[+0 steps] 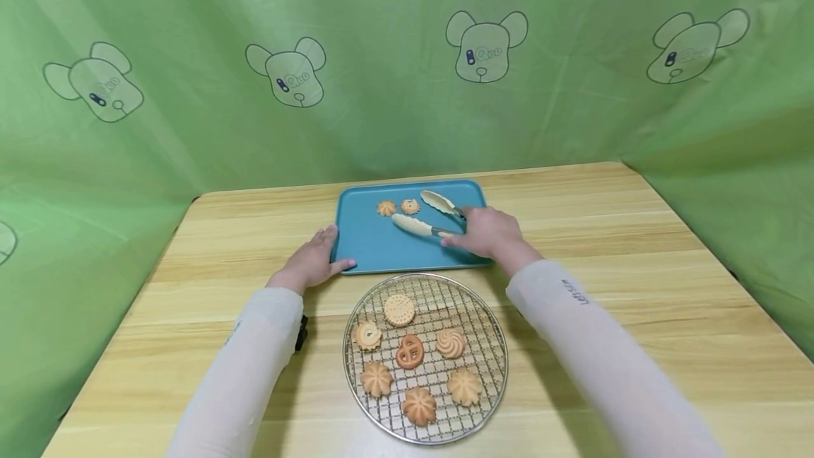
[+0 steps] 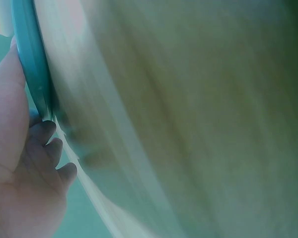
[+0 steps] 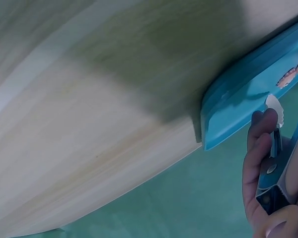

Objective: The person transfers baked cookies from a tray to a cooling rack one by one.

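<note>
My right hand grips a pair of tongs with pale scalloped tips, their arms spread apart over the right half of a blue tray. In the right wrist view, fingers curl around the metal tongs. Two cookies lie near the tray's back: a flower-shaped cookie and a round cookie with a scalloped rim. The round one is close to the tong tips. At the tray's front left corner my left hand rests, fingers along the left edge and thumb reaching over the front rim.
A round wire cooling rack stands in front of the tray. Several cookies lie spread on it, among them a pretzel-shaped cookie and a dotted round cookie. Green curtain hangs behind and beside the wooden table.
</note>
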A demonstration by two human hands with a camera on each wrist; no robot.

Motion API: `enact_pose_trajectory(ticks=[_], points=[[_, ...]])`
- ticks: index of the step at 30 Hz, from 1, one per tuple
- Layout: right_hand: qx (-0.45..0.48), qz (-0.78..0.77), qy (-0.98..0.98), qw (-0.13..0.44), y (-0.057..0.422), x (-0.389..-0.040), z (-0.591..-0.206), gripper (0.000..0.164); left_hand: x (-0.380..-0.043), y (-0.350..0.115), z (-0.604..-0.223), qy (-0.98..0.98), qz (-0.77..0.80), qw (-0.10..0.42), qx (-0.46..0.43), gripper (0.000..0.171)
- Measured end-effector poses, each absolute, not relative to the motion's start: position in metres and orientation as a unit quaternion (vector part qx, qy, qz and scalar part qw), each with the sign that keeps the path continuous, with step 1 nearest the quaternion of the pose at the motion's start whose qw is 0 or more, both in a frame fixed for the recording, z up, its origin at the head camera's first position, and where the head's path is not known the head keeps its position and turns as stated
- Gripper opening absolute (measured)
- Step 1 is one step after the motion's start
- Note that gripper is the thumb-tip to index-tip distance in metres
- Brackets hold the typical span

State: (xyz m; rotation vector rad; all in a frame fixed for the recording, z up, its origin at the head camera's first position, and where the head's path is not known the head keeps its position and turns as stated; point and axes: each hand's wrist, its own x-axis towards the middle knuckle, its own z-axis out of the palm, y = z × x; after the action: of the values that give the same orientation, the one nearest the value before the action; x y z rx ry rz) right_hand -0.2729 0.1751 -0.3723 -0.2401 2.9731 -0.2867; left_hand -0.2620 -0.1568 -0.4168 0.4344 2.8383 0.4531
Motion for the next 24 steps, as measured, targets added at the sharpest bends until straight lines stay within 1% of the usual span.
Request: enact_pose_trajectory(ticks=[12, 24], points=[[-0.061, -0.105, 0.99, 0.067, 0.168, -0.274, -0.373, 0.082, -0.261, -0.157, -0.415, 0.97, 0.155, 0.119, 0.145, 0.091], [-0.048, -0.104, 0.991, 0.068, 0.163, -0.277, -0.374, 0.076, -0.26, -0.155, -0.413, 0.97, 0.153, 0.121, 0.145, 0.09]])
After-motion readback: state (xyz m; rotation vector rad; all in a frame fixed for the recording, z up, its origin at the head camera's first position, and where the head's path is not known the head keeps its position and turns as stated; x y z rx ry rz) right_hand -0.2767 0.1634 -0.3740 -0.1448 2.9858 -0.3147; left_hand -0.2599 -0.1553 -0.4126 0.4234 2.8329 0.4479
